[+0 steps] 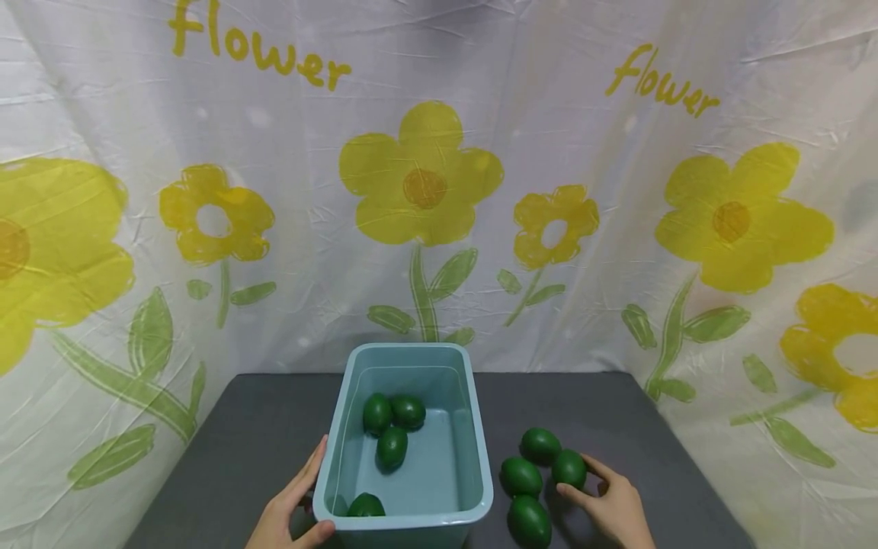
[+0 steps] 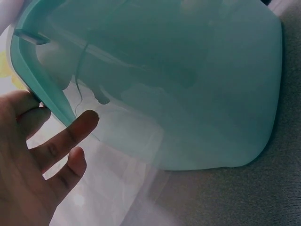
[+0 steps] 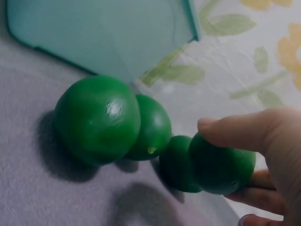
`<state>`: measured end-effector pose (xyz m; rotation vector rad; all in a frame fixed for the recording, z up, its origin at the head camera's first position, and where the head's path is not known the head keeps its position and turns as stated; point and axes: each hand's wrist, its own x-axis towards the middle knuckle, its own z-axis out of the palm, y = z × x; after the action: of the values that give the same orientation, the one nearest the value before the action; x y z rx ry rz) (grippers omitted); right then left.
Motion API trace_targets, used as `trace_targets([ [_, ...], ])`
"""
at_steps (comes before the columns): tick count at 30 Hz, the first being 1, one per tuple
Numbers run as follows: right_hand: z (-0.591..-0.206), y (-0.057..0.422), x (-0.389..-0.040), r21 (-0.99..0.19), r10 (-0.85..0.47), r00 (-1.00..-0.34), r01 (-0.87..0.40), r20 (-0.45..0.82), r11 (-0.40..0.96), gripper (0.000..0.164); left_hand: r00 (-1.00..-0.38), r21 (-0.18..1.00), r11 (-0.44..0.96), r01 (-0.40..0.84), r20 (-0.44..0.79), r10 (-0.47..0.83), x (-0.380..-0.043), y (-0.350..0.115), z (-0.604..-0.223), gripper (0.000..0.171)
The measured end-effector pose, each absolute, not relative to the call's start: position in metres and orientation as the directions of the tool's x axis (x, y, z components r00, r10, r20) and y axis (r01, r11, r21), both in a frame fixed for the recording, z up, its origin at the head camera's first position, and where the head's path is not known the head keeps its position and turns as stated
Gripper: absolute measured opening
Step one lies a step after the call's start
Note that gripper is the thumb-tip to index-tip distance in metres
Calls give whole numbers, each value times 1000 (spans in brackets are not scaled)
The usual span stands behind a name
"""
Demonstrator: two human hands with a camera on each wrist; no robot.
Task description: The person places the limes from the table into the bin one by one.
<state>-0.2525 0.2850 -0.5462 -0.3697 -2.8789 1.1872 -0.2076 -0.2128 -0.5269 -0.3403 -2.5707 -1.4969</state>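
Observation:
In the head view a pale blue bin [image 1: 482,457] holds several glossy green limes [image 1: 392,447] on its floor. My left hand [image 1: 291,499] grips its near left rim, thumb over the front corner. In the left wrist view, that hand [image 2: 35,150] has bent fingers at the rim, while two others reach loosely beside the wall. Right of the bin, my right hand [image 1: 610,503] pinches a lime [image 1: 569,470] between thumb and fingers. Beside it lie more limes [image 1: 520,477]. In the right wrist view the pinched lime [image 3: 221,167] overlaps another lime [image 3: 176,165].
A dark grey tabletop [image 1: 288,404] lies under the bin and loose limes. Behind and on both sides hangs a white curtain [image 1: 309,290] with yellow flowers. The bin's tall wall [image 3: 108,37] stands close to the loose limes.

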Motion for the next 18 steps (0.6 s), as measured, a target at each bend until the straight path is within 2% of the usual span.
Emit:
trace_targets([
  [4,-545,281,-251,-767,245,-963,239,-109,595,91,-970,834,496,243,215,112,-207,-212,-523,81],
  [10,-541,278,-248,-886,261,-949,268,-175,378,93,-970,833,497,243,211,120,-206,-213,-522,82],
  [18,-530,275,-249,-942,268,-930,300,-253,153,100,-968,838,486,249,224,110,-207,-211,-525,82],
])
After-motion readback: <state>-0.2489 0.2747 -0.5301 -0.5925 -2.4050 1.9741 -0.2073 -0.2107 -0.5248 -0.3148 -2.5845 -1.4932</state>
